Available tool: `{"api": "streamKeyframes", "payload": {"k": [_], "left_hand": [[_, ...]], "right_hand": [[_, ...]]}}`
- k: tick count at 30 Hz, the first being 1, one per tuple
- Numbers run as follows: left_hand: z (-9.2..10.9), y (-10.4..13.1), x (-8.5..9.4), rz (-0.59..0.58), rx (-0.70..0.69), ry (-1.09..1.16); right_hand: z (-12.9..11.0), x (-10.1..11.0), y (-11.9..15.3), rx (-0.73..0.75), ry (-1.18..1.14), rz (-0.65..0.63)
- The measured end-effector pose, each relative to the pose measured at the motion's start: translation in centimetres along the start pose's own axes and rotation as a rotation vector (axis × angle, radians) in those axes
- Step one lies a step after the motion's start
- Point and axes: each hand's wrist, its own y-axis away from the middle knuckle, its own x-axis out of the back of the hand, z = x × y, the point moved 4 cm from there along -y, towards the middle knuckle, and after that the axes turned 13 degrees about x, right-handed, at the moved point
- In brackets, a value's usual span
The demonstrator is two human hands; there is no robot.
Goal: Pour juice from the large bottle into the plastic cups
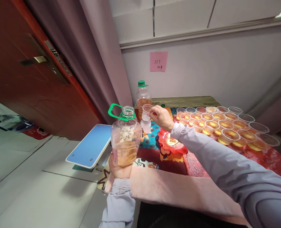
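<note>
My left hand [119, 169] is wrapped round the lower part of a clear plastic jug [126, 145], about half full of amber liquid. The jug has no cap on it, and a green carry handle [114, 110] circles its neck. With my right hand [162, 117] I pinch the rim of a clear plastic cup [146, 110]. Just below that cup is a stack of clear cups [145, 126]; whether the two touch I cannot tell. A second jug [143, 95] with a green cap and amber liquid stands behind them.
Several filled cups [230, 134] stand close together on the right of the table. A red scalloped dish [171, 141] lies near the middle. A blue board [90, 145] is at the left, by the door [47, 79]. A green cap [163, 105] lies at the back.
</note>
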Motion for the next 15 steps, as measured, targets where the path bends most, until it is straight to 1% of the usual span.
{"api": "streamKeyframes", "payload": {"k": [2,3,5,6,9,11,13,15], "left_hand": [[0.4,-0.1,0.1,-0.012,0.027,-0.005],[0.5,-0.1,0.1,-0.021,0.037,-0.004],[0.8,-0.2,0.3,-0.040,0.054,0.004],[0.9,-0.2,0.5,-0.051,0.061,0.008],[1.1,-0.4,0.7,-0.084,0.080,0.019],[1.2,-0.6,0.6,-0.109,0.096,0.019],[1.2,-0.7,0.2,-0.141,0.105,0.014],[1.2,-0.7,-0.5,-0.196,0.099,0.013]], "right_hand": [[0.7,2.7,1.3,0.056,-0.017,0.107],[1.1,3.9,2.5,0.078,-0.016,0.126],[2.1,5.5,5.7,0.088,0.009,0.066],[2.6,5.9,7.5,0.079,0.019,0.021],[4.0,5.8,12.9,0.027,0.024,-0.093],[4.5,4.9,15.4,0.003,0.020,-0.129],[4.7,4.0,16.8,-0.006,0.025,-0.138],[4.8,3.4,17.3,-0.013,0.031,-0.140]]}}
